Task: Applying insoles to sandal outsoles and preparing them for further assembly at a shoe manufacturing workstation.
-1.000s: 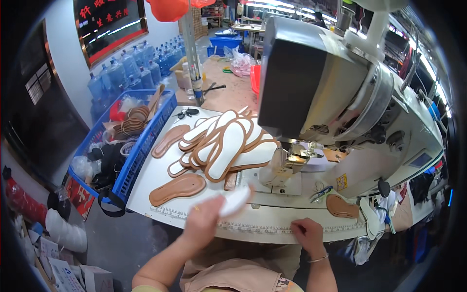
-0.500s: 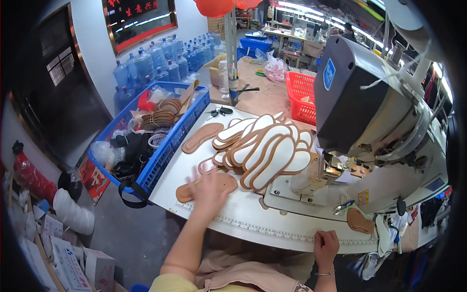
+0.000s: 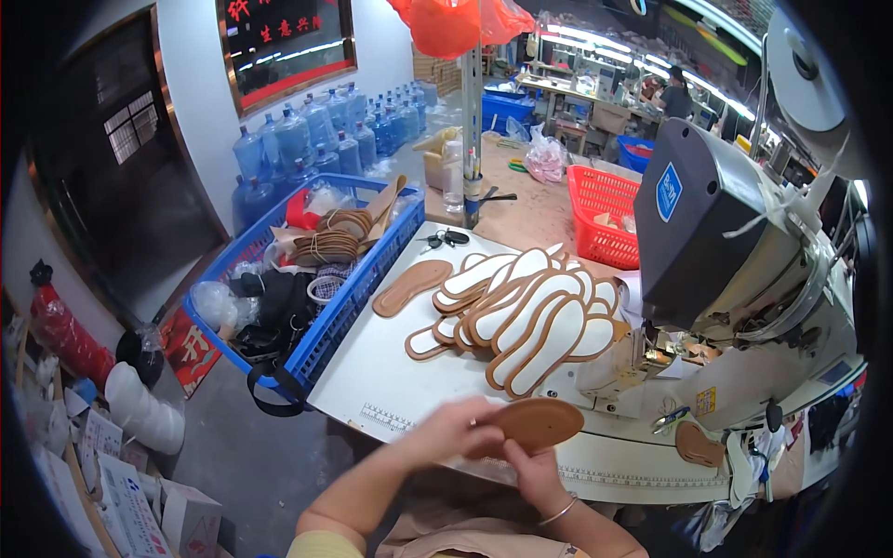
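A brown insole [image 3: 542,423] is held up off the table by its left end, with my left hand [image 3: 453,433] closed on it. From below, my right hand [image 3: 539,480] grips the same insole near its lower edge, thumb against it. Just beyond is a heap of insoles [image 3: 544,325], white on top with brown rims, overlapping one another. One more brown insole [image 3: 412,287] lies flat to the left of the heap. At the right stands a sewing machine [image 3: 707,223], its bed beside the heap.
A blue crate [image 3: 321,359] of bundled straps and bags stands at the table's left. Keys [image 3: 445,239] lie at the table's far edge, and a red basket [image 3: 605,219] sits behind the heap. Right of the machine bed are small snips [image 3: 670,420] and a brown piece [image 3: 698,445].
My left hand has lifted the brown insole from the table's left front and brought it right. My right hand has come off the front edge to grip it too. The view has shifted.
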{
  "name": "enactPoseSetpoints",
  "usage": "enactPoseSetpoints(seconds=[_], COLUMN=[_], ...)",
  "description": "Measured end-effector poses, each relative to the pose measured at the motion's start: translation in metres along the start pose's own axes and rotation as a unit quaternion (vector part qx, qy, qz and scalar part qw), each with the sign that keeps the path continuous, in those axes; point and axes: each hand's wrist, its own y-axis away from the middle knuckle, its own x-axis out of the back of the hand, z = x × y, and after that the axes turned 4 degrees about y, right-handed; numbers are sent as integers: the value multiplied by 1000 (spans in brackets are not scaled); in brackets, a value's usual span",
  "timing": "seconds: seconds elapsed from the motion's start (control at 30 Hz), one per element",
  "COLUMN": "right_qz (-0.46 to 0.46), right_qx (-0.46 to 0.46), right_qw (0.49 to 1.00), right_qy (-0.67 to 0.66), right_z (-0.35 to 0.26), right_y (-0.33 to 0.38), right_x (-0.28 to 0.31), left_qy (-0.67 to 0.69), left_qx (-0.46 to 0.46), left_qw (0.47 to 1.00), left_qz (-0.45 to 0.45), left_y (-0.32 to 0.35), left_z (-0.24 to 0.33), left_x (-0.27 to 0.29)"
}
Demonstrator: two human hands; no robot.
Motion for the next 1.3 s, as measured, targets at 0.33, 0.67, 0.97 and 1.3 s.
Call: enactPoseSetpoints(seconds=[0.33, 0.67, 0.97, 1.3], right_qz=[127, -14, 191, 663], right_qx=[-72, 32, 183, 48], right_qw=[985, 998, 964, 579], right_qy=[-88, -49, 40, 472], right_z=[6, -8, -47, -112], right_y=[16, 31, 101, 238], right_x=[71, 61, 130, 391], left_qy=[-383, 89, 263, 557], left_qx=[271, 79, 104, 286], left_qw=[850, 956, 951, 722], left_qz=[242, 267, -123, -295], left_y=[-138, 28, -12, -36], left_z=[-143, -143, 17, 53], left_x=[145, 15, -191, -261])
